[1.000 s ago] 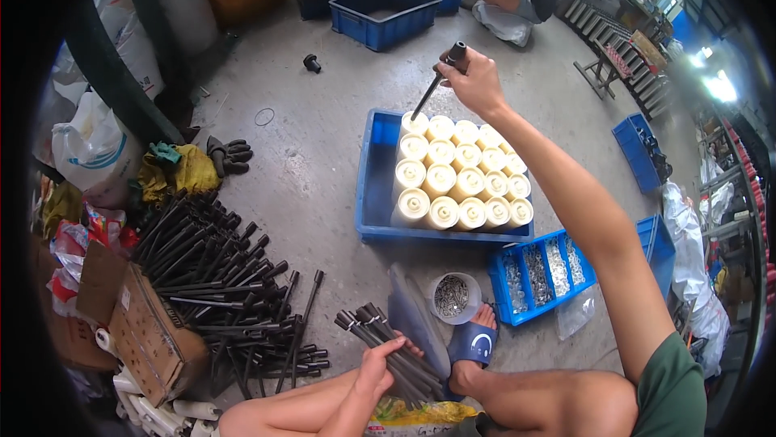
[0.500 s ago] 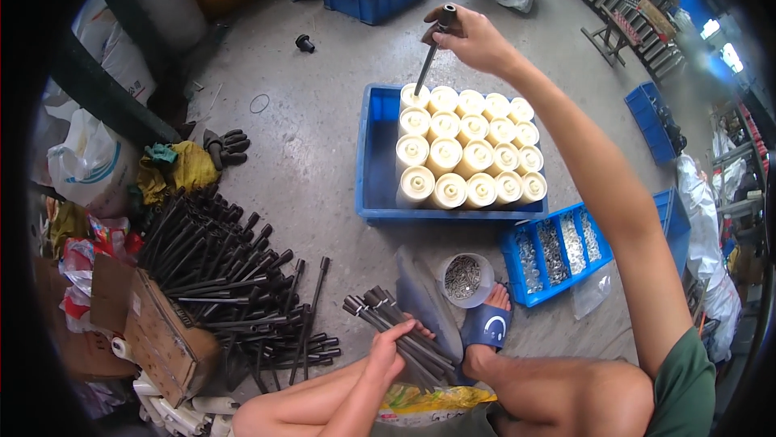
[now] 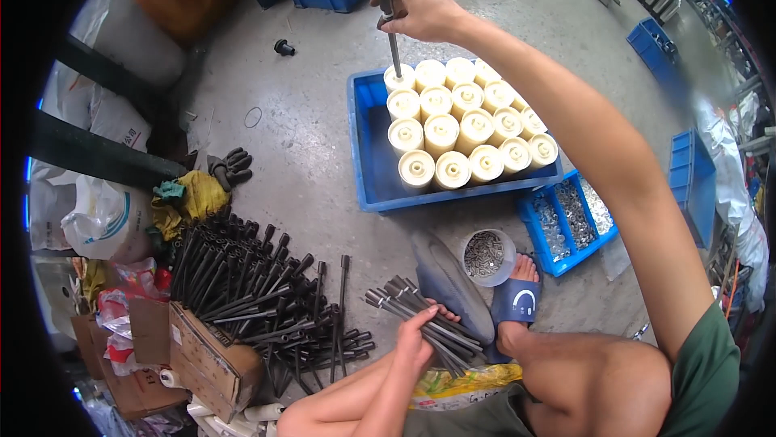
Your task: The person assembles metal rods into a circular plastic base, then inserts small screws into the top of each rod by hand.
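Black rod, pinched by R hand, should be held upright at cylinder centre, w/ rod bundle clasped by L hand.

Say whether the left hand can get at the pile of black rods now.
Probably not without releasing something: the left hand grips a bundle of black rods, though the way to the rod pile looks free.

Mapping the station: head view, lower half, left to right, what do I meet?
White plastic bag → heap of black rods → bundle of black rods in left hand → round translucent tub → blue plastic compartment tray
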Demonstrator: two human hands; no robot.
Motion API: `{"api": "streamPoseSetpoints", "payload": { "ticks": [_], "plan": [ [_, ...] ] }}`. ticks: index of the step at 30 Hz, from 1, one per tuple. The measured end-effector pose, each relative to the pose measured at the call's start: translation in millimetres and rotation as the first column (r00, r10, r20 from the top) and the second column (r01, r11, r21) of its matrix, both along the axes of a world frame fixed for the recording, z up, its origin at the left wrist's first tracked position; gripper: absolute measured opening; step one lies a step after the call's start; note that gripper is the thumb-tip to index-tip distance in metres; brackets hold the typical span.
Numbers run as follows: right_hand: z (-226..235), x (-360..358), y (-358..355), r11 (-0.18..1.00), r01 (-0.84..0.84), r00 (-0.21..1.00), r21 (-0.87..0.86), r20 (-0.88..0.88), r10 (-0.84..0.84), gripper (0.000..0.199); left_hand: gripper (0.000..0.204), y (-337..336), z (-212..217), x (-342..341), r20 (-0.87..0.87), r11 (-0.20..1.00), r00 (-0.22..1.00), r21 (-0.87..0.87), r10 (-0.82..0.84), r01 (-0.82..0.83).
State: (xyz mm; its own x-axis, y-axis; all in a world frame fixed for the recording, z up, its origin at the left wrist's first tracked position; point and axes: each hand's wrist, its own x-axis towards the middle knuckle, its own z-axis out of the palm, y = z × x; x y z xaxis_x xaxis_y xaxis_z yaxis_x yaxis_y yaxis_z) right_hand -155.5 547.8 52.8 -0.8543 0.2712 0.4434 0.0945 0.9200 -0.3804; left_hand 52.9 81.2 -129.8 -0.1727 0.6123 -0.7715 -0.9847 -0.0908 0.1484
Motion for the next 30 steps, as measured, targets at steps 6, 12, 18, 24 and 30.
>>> {"api": "streamPoseSetpoints", "payload": {
  "ticks": [6, 12, 18, 24, 30],
  "plan": [
    [14, 2, -23, 0.983, 0.112, 0.984, 0.143, 0.12, -0.13, 0.035, 0.022, 0, 3, -2, 0.07, 0.998, 0.997, -0.054, 0.039, -0.036],
    [0, 0, -17, 1.0, 0.008, 1.0, 0.023, 0.021, -0.009, 0.04, 0.022, 0, -3, -2, 0.081, 0.999, 0.995, 0.011, 0.052, -0.053],
    [-6, -3, -23, 0.993, 0.058, 0.993, 0.102, 0.095, -0.068, 0.045, 0.023, 1, 2, -2, 0.062, 0.999, 0.998, -0.017, 0.032, -0.031],
    [23, -3, -25, 0.986, -0.025, 0.997, 0.165, 0.071, 0.013, 0.023, 0.022, 1, 1, -1, 0.045, 0.999, 0.998, -0.017, 0.047, -0.046],
    [30, 6, -24, 0.976, -0.054, 0.993, 0.212, 0.114, 0.03, 0.024, 0.022, -1, -2, -2, 0.049, 0.998, 0.997, 0.015, 0.062, -0.063]
  ]
}}
